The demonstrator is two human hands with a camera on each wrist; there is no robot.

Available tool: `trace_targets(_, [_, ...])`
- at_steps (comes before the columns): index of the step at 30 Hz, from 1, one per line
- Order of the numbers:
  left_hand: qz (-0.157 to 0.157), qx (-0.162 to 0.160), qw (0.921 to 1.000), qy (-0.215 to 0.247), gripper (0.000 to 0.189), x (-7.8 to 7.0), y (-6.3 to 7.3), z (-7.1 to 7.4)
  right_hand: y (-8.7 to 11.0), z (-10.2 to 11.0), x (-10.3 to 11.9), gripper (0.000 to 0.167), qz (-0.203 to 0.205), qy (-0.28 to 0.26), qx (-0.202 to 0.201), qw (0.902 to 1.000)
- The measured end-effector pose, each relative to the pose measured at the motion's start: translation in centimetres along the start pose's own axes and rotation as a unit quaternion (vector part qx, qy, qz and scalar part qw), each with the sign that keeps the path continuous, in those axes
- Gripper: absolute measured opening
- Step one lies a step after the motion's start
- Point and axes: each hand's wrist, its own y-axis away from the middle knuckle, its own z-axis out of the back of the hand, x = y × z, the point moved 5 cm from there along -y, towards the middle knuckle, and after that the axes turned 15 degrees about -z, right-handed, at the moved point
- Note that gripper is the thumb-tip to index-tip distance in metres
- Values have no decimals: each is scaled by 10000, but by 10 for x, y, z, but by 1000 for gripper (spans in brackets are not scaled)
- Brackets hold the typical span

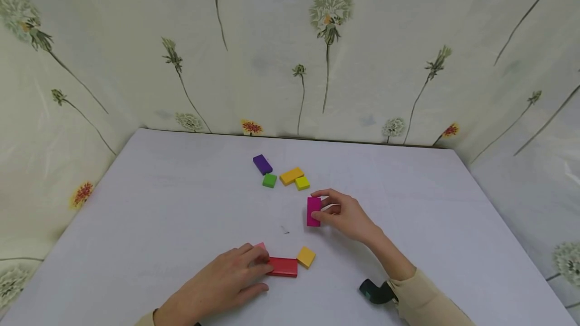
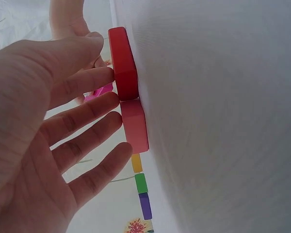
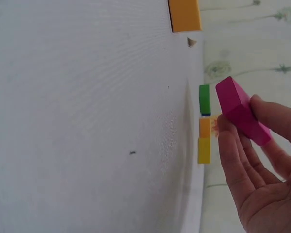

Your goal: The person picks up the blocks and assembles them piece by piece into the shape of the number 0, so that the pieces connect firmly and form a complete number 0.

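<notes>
My right hand [image 1: 348,217] pinches a magenta block [image 1: 313,212] between thumb and fingers. In the right wrist view the magenta block [image 3: 238,109] is held tilted, off the white tabletop. My left hand [image 1: 226,278] rests by a red block [image 1: 284,267] and a pink block [image 1: 260,246], which it partly covers in the head view. Seen from the left wrist, fairly straight fingertips touch the sides of the red block [image 2: 122,63] and the pink block [image 2: 135,126], which stand end to end. An orange-yellow block [image 1: 306,257] lies at the red block's right corner.
Farther back lie a purple block [image 1: 262,164], a green block [image 1: 269,180], an orange block [image 1: 291,175] and a yellow block [image 1: 302,183]. A black curved piece [image 1: 377,292] is at the right sleeve. Flower-printed cloth [image 1: 272,54] hangs behind the white table [image 1: 181,205].
</notes>
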Motion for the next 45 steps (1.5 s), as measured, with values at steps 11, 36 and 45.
trace_targets(11, [60,54,10000,33,33,1,0,0,3,-4,1,42,17,15,85,10000])
trace_targets(36, [189,237,9995,129,35,2,-2,1,7,-13,-3,38,339,28,667,9972])
trace_targets(45, [97,118,9999,67,33,1,-1,1,8,-14,-5,41,293,-8,750,9967])
